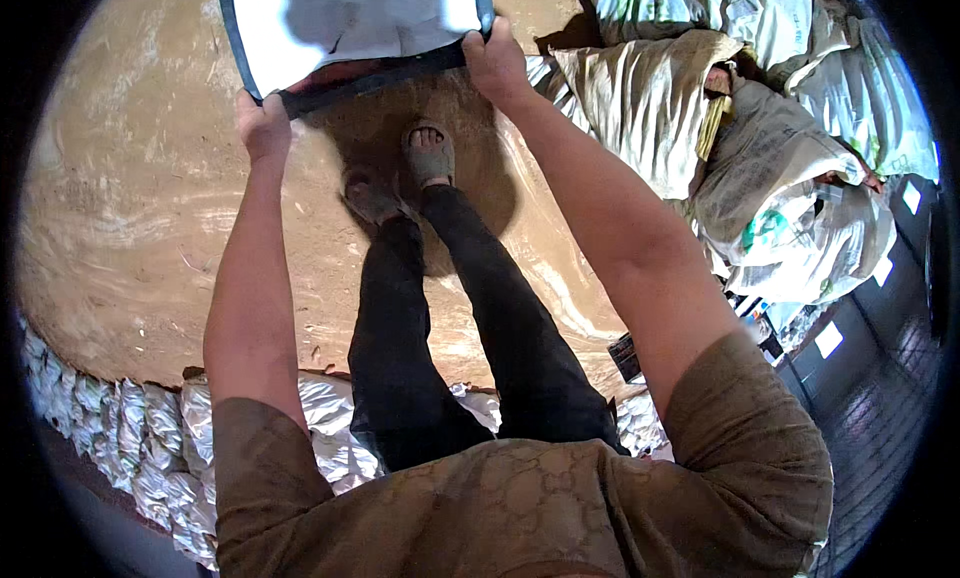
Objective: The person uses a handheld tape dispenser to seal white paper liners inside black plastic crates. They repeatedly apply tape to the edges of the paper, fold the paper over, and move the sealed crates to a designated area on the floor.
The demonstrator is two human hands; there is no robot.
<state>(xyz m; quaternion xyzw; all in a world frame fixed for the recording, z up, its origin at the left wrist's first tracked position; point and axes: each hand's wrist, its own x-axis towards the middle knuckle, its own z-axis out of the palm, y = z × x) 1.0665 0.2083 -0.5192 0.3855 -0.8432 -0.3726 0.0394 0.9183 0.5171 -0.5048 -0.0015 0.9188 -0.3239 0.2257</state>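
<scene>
Out in front of me, at the top of the view, is a bright white panel with a black edge (385, 75), shaped like a shallow tray or framed sheet. Its far end runs out of the picture, so I cannot tell its exact kind. My left hand (263, 128) is closed on its near left corner. Higher up, my right hand (497, 63) grips the right side near the other corner. Both arms are stretched forward, and the panel hangs above the brown floor (130, 208), tilted slightly. A reddish strip shows along its near edge.
Filled woven sacks (650, 98) are piled at the right, close to my right forearm. More whitish sacks (150, 428) line the floor behind me at the lower left. My sandalled feet (430, 153) stand on the dusty floor. A dark ribbed surface (880, 378) lies at the far right.
</scene>
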